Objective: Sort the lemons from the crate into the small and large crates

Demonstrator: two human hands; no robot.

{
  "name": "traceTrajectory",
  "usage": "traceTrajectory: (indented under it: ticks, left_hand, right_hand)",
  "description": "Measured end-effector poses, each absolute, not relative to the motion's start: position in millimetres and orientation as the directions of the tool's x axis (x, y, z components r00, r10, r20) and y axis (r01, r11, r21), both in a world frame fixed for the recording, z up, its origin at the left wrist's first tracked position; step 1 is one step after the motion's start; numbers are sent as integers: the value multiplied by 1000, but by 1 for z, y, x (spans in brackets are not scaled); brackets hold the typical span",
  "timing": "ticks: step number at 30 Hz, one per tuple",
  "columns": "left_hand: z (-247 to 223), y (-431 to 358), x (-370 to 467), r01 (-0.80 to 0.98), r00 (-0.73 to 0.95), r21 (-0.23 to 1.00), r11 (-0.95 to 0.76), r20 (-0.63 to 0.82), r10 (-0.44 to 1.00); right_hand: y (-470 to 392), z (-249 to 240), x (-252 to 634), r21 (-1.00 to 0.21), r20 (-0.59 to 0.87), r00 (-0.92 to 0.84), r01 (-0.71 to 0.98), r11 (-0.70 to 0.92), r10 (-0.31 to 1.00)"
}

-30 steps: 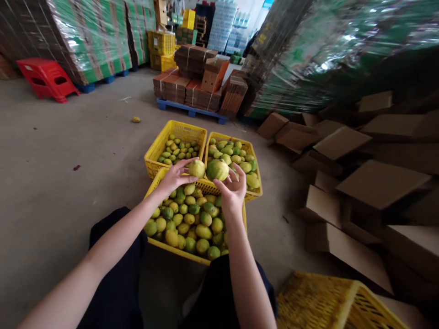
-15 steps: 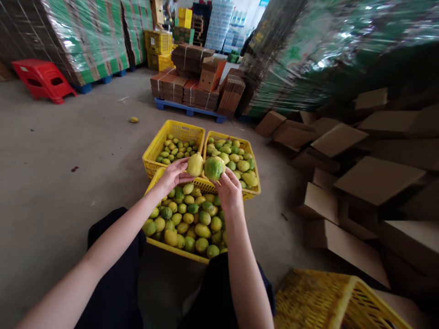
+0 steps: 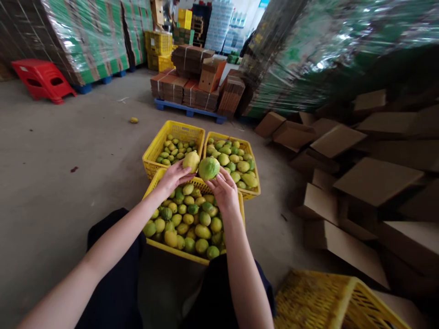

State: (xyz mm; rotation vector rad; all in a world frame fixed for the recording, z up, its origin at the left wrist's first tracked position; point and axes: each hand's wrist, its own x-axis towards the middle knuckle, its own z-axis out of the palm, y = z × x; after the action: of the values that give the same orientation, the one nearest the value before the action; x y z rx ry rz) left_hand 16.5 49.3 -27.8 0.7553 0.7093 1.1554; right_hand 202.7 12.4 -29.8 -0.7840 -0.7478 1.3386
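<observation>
My left hand (image 3: 176,177) is closed around a yellow lemon (image 3: 191,161). Close beside it, my right hand (image 3: 224,189) holds a larger, greener lemon (image 3: 209,168) by its right and lower side. Both fruits are raised over the far rim of the near yellow crate (image 3: 178,252), which is filled with yellow and green lemons. Behind it stand two more crates: the back left crate (image 3: 151,160) has smaller lemons low inside, and the back right crate (image 3: 254,194) is fuller, with larger ones.
One lemon (image 3: 133,120) lies on the floor at left, past which is a red stool (image 3: 43,80). Flattened cartons (image 3: 187,87) are stacked on a blue pallet (image 3: 190,111). Cardboard boxes (image 3: 377,180) are heaped at right, and another yellow crate (image 3: 315,297) sits near my right leg.
Both hands have shifted slightly left with their lemons. The green lemon has been turned, showing a lighter green side, and the fingers of my right hand have moved lower around it.
</observation>
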Motion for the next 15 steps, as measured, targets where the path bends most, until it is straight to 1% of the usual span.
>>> traceTrajectory:
  ticks: [2,4,8,11,15]
  left_hand:
    - [-27,48,17,-537,245,813,225,-105,964]
    - [-26,46,17,-538,258,805,250,-125,958]
    - [-25,43,17,-563,345,741,366,-191,919]
    - [-26,43,19,-592,400,681,432,-217,890]
    - [-31,46,19,-588,421,672,450,-221,880]
  right_hand:
    - [10,-27,201,-836,-6,109,-546,55,994]
    - [7,-23,198,-854,-23,151,-516,59,988]
    - [2,-19,192,-896,-12,218,-436,87,976]
    - [1,-20,190,-885,-37,267,-457,93,963]
    - [3,-18,190,-847,-56,275,-521,100,960]
